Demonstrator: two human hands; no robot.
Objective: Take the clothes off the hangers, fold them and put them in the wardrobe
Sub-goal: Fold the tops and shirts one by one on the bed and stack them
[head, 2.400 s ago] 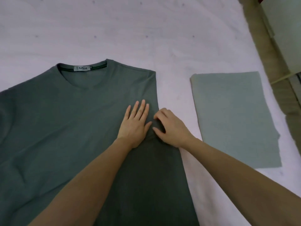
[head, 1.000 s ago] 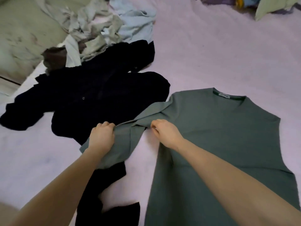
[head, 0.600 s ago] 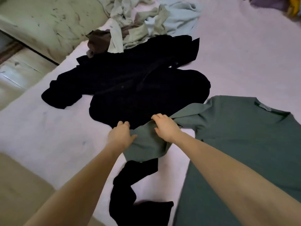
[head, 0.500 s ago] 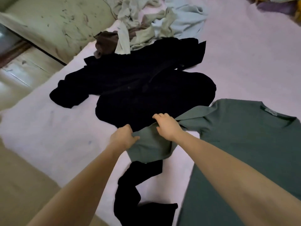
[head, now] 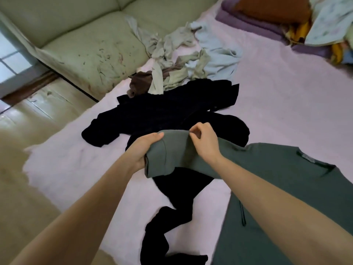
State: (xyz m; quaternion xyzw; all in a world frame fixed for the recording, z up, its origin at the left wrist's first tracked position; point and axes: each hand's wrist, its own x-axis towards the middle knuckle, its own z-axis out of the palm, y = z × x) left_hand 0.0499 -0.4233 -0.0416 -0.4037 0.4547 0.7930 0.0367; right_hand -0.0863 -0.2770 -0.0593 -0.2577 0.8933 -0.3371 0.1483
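Observation:
A grey-green T-shirt lies flat on the pink bed sheet, collar to the far right. Its left sleeve is lifted off the bed. My left hand grips the sleeve's cuff end from the left. My right hand pinches the sleeve's upper edge near the shoulder. Beneath the sleeve lies a black garment, spread out, with one black part trailing toward the near edge.
A heap of pale grey, light blue and brown clothes lies beyond the black garment. A pale green padded headboard runs along the left. Purple bedding and colourful pillows sit at the far right. Wooden floor lies left of the bed.
Both hands have raised the left sleeve higher and stretched it out over the black garment. The view has swung up and left, bringing in the headboard and pillows.

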